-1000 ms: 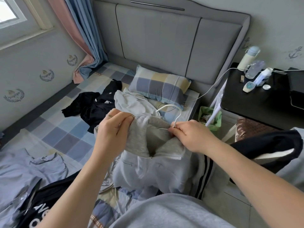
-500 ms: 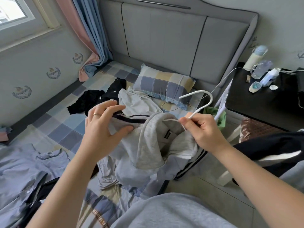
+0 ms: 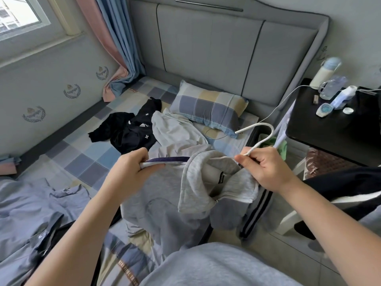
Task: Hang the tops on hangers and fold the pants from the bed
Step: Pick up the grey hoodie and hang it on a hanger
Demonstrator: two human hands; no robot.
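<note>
Item: I see right hand (image 3: pixel 266 170) pinching hanger (image 3: pixel 260 143) neck (hook free above); left hand (image 3: pixel 127 174) clasps hoodie (image 3: pixel 160 203) shoulder, probably to seat it.

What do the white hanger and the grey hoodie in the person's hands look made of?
hanger: probably plastic or coated wire, judging by its thin, smooth, slightly glossy white curve.
hoodie: soft cotton-like fleece knit, with a matte heathered grey surface and limp folds.
</note>
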